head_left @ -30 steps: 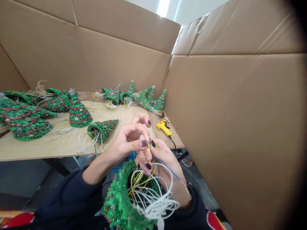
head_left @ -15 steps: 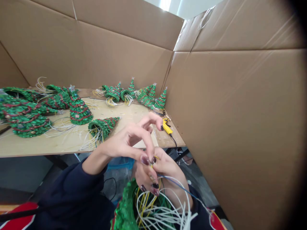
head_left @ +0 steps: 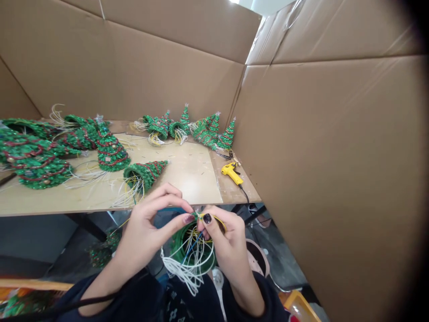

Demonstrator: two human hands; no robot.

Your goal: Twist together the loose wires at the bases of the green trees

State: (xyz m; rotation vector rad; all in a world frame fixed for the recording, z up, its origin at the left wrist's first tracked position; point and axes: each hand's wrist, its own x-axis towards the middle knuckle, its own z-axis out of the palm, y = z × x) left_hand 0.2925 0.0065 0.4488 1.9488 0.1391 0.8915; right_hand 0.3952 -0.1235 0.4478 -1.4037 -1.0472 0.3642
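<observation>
A hollow green tree (head_left: 177, 250) rests in my lap, its open base facing up. White wires (head_left: 187, 273) spill out of it, with yellow and blue ones among them. My left hand (head_left: 150, 223) pinches a small green piece (head_left: 195, 215) between thumb and forefinger, just above the tree's base. Close beside it, my right hand (head_left: 224, 232) is closed on yellow wires (head_left: 214, 219), thumb pressed on the fingers. The two hands' fingertips nearly meet at the wire ends, where fine detail is too small to make out.
On the table (head_left: 187, 183), a tree on its side (head_left: 144, 174) trails wires over the front edge. Several more trees (head_left: 110, 152) stand or lie at left and back. A yellow glue gun (head_left: 232, 173) lies at right. Cardboard walls (head_left: 318, 156) enclose the table. A pink bin (head_left: 256, 255) is below.
My crossed hands have come apart to sit side by side. The tree and its wires have shifted left and now face up. The glue gun is fully uncovered.
</observation>
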